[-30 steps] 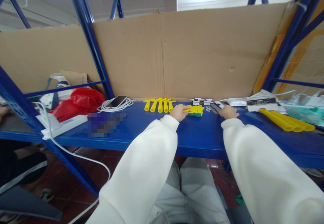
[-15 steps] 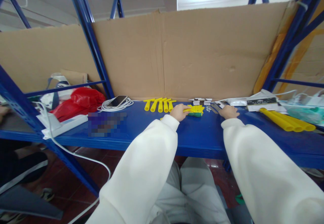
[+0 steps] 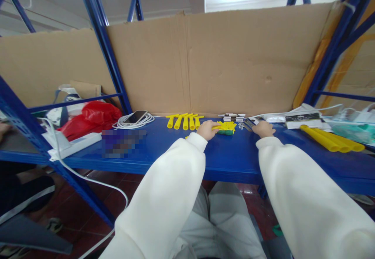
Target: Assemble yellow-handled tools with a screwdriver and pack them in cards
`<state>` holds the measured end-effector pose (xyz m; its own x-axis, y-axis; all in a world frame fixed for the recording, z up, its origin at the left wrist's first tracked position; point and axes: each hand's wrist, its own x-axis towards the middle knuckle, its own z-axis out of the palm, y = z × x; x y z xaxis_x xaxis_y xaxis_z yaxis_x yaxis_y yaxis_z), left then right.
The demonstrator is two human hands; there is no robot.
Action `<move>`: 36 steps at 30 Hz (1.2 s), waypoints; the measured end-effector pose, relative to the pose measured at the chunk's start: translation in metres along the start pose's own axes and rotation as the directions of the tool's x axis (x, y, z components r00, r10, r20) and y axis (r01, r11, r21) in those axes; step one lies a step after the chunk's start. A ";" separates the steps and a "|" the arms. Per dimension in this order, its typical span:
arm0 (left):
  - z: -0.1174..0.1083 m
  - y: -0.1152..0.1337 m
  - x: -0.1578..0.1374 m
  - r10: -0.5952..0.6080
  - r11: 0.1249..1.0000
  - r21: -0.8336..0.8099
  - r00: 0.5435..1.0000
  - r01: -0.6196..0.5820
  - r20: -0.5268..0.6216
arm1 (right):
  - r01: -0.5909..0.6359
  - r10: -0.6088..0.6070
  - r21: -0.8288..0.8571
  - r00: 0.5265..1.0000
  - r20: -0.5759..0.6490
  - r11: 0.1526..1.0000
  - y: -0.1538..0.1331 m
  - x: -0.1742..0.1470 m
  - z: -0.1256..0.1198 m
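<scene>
My left hand rests on the blue shelf with its fingers closed on a slim yellow piece. Right beside it lies a small heap of yellow plastic pieces, with a green part along its front. My right hand is curled low over the shelf, its fingertips at a flat grey metallic strip; whether it grips the strip is too small to tell. Tiny silvery bits lie between the hands, in front of a stack of small white-and-dark pieces.
Yellow T-shaped handles stand in a row at the left. Farther left are a phone on a coiled white cable and a red bag. Long yellow tubes and a white-and-black box lie right. Cardboard closes the back.
My right hand has shifted very slightly at the grey metallic strip. My left hand and the other things look the same.
</scene>
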<state>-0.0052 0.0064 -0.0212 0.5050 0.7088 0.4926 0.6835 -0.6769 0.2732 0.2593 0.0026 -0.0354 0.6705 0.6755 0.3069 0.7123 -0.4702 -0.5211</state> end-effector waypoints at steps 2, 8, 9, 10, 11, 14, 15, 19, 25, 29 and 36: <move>0.000 0.000 0.000 0.006 1.000 0.007 1.000 -0.006 0.002 | -0.014 0.014 0.017 1.000 0.002 1.000 -0.004 -0.003 -0.006; 0.004 -0.003 0.001 0.020 1.000 0.006 1.000 -0.019 -0.014 | 0.021 -0.009 0.113 0.994 -0.108 0.993 -0.017 -0.012 -0.024; 0.004 -0.003 0.002 0.022 1.000 0.008 1.000 -0.022 -0.017 | 0.038 -0.020 0.145 0.992 -0.123 0.989 -0.019 -0.011 -0.025; 0.004 -0.004 0.002 0.024 1.000 0.009 1.000 -0.024 -0.021 | 0.067 -0.042 0.187 0.990 -0.132 0.980 -0.021 -0.010 -0.025; 0.005 -0.004 0.002 0.026 1.000 0.011 0.999 -0.026 -0.023 | 0.107 -0.076 0.243 0.988 -0.135 0.964 -0.022 -0.009 -0.024; 0.004 -0.004 0.002 0.033 0.999 0.019 0.999 -0.033 -0.032 | 0.240 -0.214 0.465 0.971 -0.107 0.852 -0.029 -0.010 -0.019; 0.004 -0.004 0.002 0.035 0.999 0.025 0.999 -0.034 -0.037 | 0.262 -0.256 0.537 0.963 -0.087 0.802 -0.032 -0.012 -0.017; 0.002 -0.004 0.002 0.033 0.997 0.065 0.997 -0.028 -0.068 | 0.228 -0.380 0.685 0.922 0.078 0.692 -0.044 -0.029 -0.014; -0.002 0.000 0.000 0.038 0.996 0.083 0.997 -0.032 -0.071 | 0.242 -0.543 0.714 0.809 0.224 0.656 -0.052 -0.048 -0.021; -0.005 0.004 -0.002 0.022 0.997 0.079 0.998 -0.017 -0.062 | 0.230 -0.558 0.707 0.783 0.275 0.669 -0.052 -0.048 -0.022; -0.006 0.004 -0.002 0.029 0.995 0.099 0.998 -0.024 -0.051 | 0.176 -0.587 0.733 0.729 0.352 0.658 -0.053 -0.051 -0.021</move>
<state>-0.0069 0.0014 -0.0163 0.4971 0.6779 0.5416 0.7203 -0.6705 0.1781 0.1918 -0.0193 -0.0068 -0.0026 0.9684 0.2496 0.4343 0.2259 -0.8720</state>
